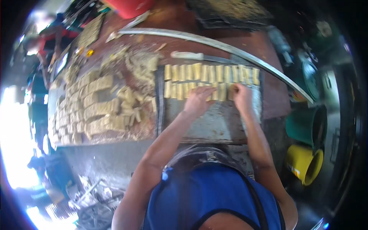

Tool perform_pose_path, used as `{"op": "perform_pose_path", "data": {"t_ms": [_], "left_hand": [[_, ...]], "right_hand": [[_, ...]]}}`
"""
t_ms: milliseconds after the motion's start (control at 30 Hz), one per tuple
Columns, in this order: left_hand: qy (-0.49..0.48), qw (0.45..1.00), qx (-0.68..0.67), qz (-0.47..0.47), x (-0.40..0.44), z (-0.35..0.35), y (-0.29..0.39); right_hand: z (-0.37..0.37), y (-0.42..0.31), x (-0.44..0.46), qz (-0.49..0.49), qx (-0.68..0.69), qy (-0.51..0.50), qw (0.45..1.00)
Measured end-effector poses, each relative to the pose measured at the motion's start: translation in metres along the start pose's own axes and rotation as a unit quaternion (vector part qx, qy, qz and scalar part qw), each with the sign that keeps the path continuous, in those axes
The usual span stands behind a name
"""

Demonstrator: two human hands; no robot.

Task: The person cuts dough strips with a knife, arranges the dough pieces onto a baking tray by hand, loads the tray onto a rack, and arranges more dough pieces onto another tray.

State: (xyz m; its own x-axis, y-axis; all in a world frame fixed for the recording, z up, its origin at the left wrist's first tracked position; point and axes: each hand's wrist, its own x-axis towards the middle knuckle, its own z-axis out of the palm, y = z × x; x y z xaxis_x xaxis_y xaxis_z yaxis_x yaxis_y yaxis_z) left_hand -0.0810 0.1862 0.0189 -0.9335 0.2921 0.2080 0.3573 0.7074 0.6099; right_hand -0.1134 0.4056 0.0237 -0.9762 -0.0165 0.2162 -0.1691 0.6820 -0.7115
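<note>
A dark-edged metal tray [209,124] lies in front of me, with two rows of short, pale yellow dough sticks [189,72] across its far half. My left hand [199,101] rests over the nearer row, fingers stretched out and touching several sticks; what lies under the palm is hidden. At the right end of that row, my right hand [243,99] is closed in a pinch on a dough stick [231,92], partly covered by the fingers. Bare tray surface shows between my forearms. Beyond the tray lies a knife with a white handle [188,56].
Many cut dough blocks [101,109] are stacked left of the tray, beside crumbly scraps [143,65]. A long metal strip [214,43] crosses the table behind the knife. A red tub [130,7] stands at the back; green [304,124] and yellow buckets [303,163] are at right.
</note>
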Motion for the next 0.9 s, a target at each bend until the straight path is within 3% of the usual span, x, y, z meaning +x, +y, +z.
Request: {"op": "perform_pose_path", "data": {"t_ms": [100,167,233,267,333,367,433,467,500,567,633,667,700,767,800,833,900], "left_hand": [[0.042,0.998,-0.04,-0.025,-0.015,-0.05,-0.021],[0.121,0.99,-0.058,-0.044,-0.033,-0.09,-0.064],[0.125,0.969,0.013,-0.213,-0.06,-0.14,-0.11],[0.104,0.94,0.091,-0.311,-0.073,-0.163,-0.138],[-0.014,0.872,0.075,-0.484,-0.079,-0.221,-0.17],[0.018,0.878,0.243,-0.413,-0.092,-0.218,-0.196],[-0.028,0.897,0.212,-0.387,-0.101,-0.223,-0.214],[-0.026,0.899,0.207,-0.384,-0.102,-0.225,-0.22],[-0.013,0.926,0.17,-0.338,-0.107,-0.228,-0.225],[-0.004,0.948,0.129,-0.292,-0.123,-0.238,-0.232],[0.106,0.887,-0.183,-0.411,-0.134,-0.259,-0.23],[0.144,0.851,-0.223,-0.452,-0.14,-0.271,-0.222],[0.144,0.848,-0.227,-0.456,-0.151,-0.269,-0.233],[0.187,0.772,-0.455,-0.401,-0.17,-0.272,-0.264],[0.186,0.774,-0.454,-0.401,-0.169,-0.274,-0.267],[0.183,0.774,-0.456,-0.399,-0.164,-0.275,-0.271],[0.169,0.785,-0.453,-0.386,-0.151,-0.275,-0.276]], "right_hand": [[0.002,-0.009,-0.001,0.051,-0.09,0.005,0.995],[0.013,-0.029,-0.005,0.001,-0.131,0.111,0.985],[0.037,-0.073,-0.006,-0.028,-0.078,0.132,0.988],[0.058,-0.095,-0.008,-0.03,-0.022,0.089,0.995],[0.107,-0.152,-0.01,-0.06,0.041,-0.01,0.997],[0.133,-0.185,-0.012,-0.086,0.05,-0.067,0.993],[0.196,-0.225,-0.009,-0.043,0.059,-0.211,0.975],[0.217,-0.251,-0.003,-0.034,-0.001,-0.289,0.957],[0.246,-0.256,-0.002,-0.037,-0.058,-0.317,0.946],[0.283,-0.265,-0.008,-0.084,-0.131,-0.275,0.949],[0.305,-0.267,-0.011,-0.191,-0.192,-0.157,0.95],[0.301,-0.27,-0.003,-0.094,-0.167,-0.272,0.943],[0.298,-0.273,0.007,-0.094,-0.171,-0.277,0.941],[0.294,-0.277,0.026,0.027,-0.059,-0.39,0.918],[0.289,-0.288,0.027,0.019,0.027,-0.39,0.92],[0.296,-0.285,0.026,0.021,0.025,-0.388,0.921],[0.316,-0.273,0.018,-0.261,-0.073,-0.418,0.867]]}}
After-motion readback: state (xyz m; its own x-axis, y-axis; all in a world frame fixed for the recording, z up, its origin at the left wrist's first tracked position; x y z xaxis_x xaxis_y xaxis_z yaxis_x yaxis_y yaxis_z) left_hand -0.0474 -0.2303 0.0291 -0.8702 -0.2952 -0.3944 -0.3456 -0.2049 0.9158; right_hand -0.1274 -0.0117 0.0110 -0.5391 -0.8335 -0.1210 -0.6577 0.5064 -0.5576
